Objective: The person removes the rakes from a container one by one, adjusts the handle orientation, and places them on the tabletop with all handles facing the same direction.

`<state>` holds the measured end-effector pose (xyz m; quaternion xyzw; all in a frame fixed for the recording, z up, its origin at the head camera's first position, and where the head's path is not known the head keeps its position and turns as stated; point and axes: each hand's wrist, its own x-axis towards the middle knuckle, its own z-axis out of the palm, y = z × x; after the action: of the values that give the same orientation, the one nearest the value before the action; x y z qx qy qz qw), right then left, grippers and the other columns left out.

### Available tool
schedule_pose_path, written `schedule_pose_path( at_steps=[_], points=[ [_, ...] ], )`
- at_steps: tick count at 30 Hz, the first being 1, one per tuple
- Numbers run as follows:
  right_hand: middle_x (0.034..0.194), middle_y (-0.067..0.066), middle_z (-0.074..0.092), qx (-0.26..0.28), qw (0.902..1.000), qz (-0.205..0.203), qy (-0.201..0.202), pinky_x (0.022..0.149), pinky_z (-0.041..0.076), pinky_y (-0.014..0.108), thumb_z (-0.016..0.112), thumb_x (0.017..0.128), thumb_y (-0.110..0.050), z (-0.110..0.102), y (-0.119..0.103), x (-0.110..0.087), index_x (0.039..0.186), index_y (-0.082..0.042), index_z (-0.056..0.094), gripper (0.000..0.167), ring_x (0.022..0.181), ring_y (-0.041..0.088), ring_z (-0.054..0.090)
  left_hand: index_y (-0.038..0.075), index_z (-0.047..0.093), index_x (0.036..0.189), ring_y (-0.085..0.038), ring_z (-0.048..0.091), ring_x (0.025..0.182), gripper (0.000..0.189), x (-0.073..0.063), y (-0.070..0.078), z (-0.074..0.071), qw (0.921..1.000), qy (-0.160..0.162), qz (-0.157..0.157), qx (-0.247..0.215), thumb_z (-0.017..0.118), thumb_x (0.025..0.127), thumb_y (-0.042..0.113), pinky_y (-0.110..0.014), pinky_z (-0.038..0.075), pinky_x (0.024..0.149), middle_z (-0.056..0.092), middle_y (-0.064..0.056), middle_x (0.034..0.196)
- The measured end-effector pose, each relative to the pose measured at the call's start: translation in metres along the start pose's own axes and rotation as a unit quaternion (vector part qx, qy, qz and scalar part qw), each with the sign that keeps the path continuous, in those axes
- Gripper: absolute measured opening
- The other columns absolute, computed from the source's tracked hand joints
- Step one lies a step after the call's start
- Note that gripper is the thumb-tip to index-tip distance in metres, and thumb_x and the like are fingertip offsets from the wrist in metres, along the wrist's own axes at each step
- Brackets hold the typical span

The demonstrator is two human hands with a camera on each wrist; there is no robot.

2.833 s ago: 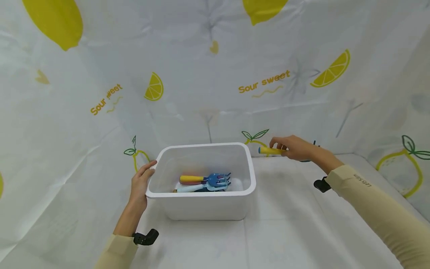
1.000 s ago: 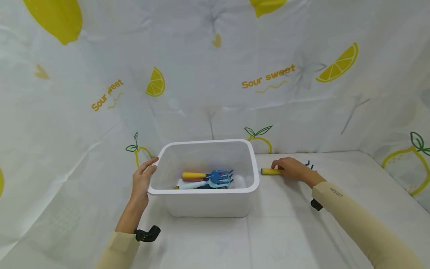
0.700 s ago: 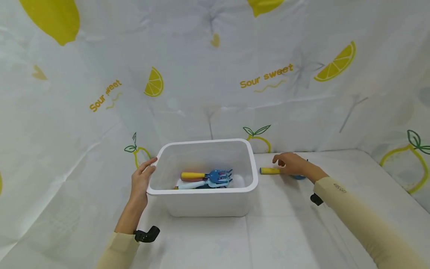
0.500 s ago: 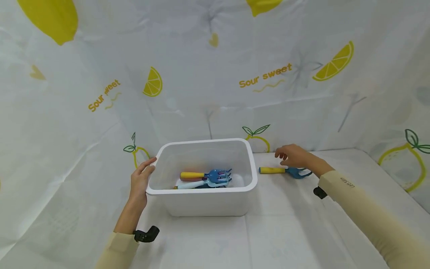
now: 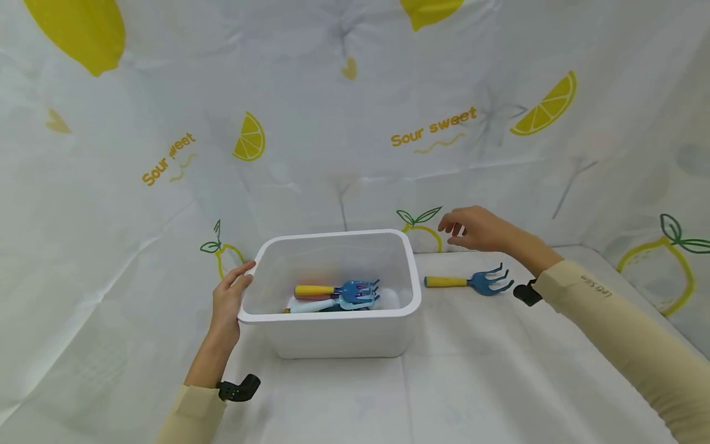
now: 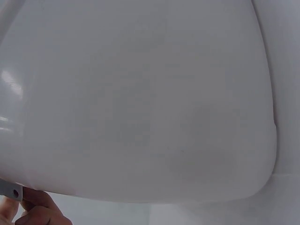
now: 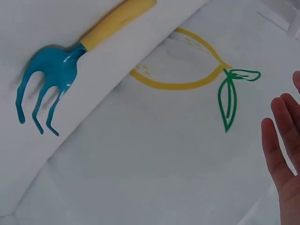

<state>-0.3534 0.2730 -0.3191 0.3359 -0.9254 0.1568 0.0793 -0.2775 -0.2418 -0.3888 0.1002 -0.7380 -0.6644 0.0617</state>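
While the left hand (image 5: 227,302) is staying at the left rim of the white bin (image 5: 338,336), the right hand (image 5: 476,228) is hovering clear of the hand rake (image 5: 478,283), which it was carrying in the earliest frame and touching on the counter a second ago. Just right of the bin, the hand rake is lying on the white counter (image 5: 460,382), its whole length now showing where the fingers were partly covering it. Its long axis is running nearly level from left to right in the head view: the yellow handle is pointing left, toward the bin, and the three blue tines are pointing right. The right hand is holding nothing; its fingers are bending loosely in front of the lemon-printed sheet (image 5: 344,123). The left hand is touching the bin, but whether its fingers are curling round the rim I cannot tell. Inside the bin, a second yellow-handled rake (image 5: 313,290) and a light-blue rake (image 5: 307,306) are lying partly overlapped, their tines also pointing right.
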Motion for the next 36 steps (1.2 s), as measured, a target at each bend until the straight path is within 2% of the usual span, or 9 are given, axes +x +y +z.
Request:
schedule_pose_path(
  at_steps=[7,16,26,36],
  points=[
    [0.107,0.007,0.074,-0.010,0.9993,-0.034,0.010,0.080,0.062,0.042,0.076,0.088,-0.001,-0.025,-0.024,0.014,0.108,-0.008,0.072,0.021,0.090,0.020,0.071,0.024,0.054,0.149,-0.009,0.061,0.115,0.042,-0.001,-0.002,0.001,1.0000,0.000,0.000,-0.006,0.049,0.108,0.031,-0.020,0.056,0.086,0.055,0.006,0.142],
    [0.104,0.006,0.074,-0.020,0.9969,-0.075,0.012,0.080,0.062,0.041,0.078,0.087,-0.001,-0.043,-0.056,0.036,0.105,-0.010,0.073,0.021,0.088,0.019,0.072,0.023,0.053,0.150,-0.010,0.060,0.117,0.043,0.001,-0.004,0.001,0.9999,-0.005,0.004,-0.010,0.049,0.108,0.031,-0.021,0.056,0.088,0.054,0.004,0.144],
    [0.103,0.002,0.072,-0.042,0.9923,-0.116,-0.014,0.082,0.059,0.038,0.079,0.088,-0.008,-0.047,-0.087,0.059,0.109,-0.012,0.073,0.023,0.092,0.020,0.069,0.023,0.053,0.151,-0.011,0.060,0.118,0.043,0.001,-0.002,0.003,0.9999,0.000,0.007,-0.008,0.047,0.108,0.030,-0.020,0.056,0.087,0.053,0.001,0.149],
    [0.109,0.003,0.073,-0.053,0.9907,-0.112,-0.056,0.087,0.058,0.038,0.077,0.091,-0.011,-0.035,-0.124,0.083,0.114,-0.015,0.072,0.024,0.098,0.024,0.068,0.022,0.053,0.150,-0.011,0.060,0.118,0.043,0.000,-0.004,0.002,0.9999,0.001,0.009,-0.013,0.048,0.108,0.030,-0.021,0.056,0.087,0.053,0.003,0.146]
  ],
)
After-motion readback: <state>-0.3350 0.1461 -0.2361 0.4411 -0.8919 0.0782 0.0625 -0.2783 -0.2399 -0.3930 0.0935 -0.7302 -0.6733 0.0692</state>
